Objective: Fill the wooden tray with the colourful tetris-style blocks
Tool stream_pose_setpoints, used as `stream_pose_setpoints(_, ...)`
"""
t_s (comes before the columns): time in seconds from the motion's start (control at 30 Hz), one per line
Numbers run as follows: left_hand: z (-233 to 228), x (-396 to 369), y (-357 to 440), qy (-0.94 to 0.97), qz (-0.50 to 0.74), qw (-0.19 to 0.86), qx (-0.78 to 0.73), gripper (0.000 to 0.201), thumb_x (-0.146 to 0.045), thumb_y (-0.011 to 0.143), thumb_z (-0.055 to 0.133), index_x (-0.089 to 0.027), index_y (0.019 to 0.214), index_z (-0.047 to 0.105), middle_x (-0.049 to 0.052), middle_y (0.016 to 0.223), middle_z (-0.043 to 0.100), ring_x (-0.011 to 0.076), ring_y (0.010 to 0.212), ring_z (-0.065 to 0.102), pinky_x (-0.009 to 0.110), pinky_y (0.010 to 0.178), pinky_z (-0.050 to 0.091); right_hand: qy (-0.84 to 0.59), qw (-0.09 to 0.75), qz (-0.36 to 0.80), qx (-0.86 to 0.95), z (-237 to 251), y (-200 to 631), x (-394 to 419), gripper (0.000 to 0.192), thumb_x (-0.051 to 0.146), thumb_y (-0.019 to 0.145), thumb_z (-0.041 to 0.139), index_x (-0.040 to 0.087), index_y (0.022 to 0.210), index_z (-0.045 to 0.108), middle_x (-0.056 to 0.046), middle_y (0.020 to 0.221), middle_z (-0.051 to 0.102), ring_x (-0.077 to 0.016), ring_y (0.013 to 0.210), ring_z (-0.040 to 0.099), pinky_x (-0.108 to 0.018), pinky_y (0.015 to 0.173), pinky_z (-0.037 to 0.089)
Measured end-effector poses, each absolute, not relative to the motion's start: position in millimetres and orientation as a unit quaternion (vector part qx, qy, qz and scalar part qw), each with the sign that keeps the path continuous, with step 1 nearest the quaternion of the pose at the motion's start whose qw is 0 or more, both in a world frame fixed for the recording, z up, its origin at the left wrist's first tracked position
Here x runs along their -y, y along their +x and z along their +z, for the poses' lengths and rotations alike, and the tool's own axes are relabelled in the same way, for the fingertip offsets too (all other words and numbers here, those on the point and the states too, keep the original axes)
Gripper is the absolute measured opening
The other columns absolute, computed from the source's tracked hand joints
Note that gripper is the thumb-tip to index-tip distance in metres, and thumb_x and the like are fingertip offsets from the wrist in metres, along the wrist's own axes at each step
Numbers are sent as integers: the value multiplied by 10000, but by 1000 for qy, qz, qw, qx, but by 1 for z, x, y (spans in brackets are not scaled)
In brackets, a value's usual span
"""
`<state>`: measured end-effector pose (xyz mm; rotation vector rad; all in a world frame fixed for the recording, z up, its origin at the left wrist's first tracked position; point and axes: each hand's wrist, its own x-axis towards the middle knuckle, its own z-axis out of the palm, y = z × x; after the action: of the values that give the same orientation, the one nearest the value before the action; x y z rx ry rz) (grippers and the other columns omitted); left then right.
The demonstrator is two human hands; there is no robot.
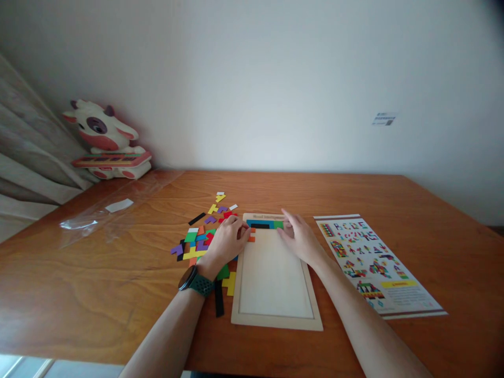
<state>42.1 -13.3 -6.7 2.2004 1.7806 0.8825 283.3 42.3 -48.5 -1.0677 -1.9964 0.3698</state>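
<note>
A pale wooden puzzle tray (275, 304) lies on the table in front of me. Black, blue and green pieces (266, 225) fill its far end. My left hand (225, 242), with a dark watch on the wrist, rests at the tray's left edge with its fingertips on an orange piece (252, 234). My right hand (300, 236) lies flat inside the tray's far right corner, fingers touching the green piece. A heap of loose coloured pieces (199, 239) sits to the left of the tray.
A printed pattern sheet (374, 262) lies to the right of the tray. A cow-shaped toy (106, 139) stands at the back left corner by a curtain. Clear plastic wrap (102, 212) is spread on the table's left side. A wall runs behind the table.
</note>
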Motion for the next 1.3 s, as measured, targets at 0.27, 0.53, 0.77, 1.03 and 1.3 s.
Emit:
stream_pose_setpoints(0.27,-5,12,43,725,340,93,-592,136,-279,934,561,-188,900,657,47,879,647,169,764,623,279,697,496,-512,613,245,550,-57,298,-65,350,457,890,555,188,1105,616,-116,1016,694,-229,866,678,-422,820,566)
stream_pose_setpoints(0.53,38,26,-8,773,277,95,-563,236,-347,972,508,-202,958,693,44,940,713,155,820,658,251,760,491,-518,616,305,509,-66,301,-69,355,510,818,620,196,981,652,-94,962,710,-223,841,669,-426,828,545)
stream_pose_setpoints(0.77,68,34,-87,731,-11,112,-674,208,-365,859,591,-205,862,725,42,878,755,191,778,686,257,671,460,-531,605,284,521,-63,300,-64,370,520,818,589,197,993,638,-102,980,709,-229,840,666,-432,825,534)
stream_pose_setpoints(1.03,48,39,-88,659,-40,56,-749,291,-459,859,597,-198,818,719,84,863,759,224,797,703,260,607,404,-520,596,268,550,-60,297,-61,359,502,798,604,190,972,639,-125,985,711,-248,867,663,-437,822,534)
stream_pose_setpoints(1.3,41,41,-70,668,-31,31,-743,195,-348,798,614,-192,712,693,88,737,721,242,727,701,267,593,407,-518,584,271,563,-57,296,-56,322,477,826,590,190,962,647,-116,988,720,-232,838,661,-409,803,534)
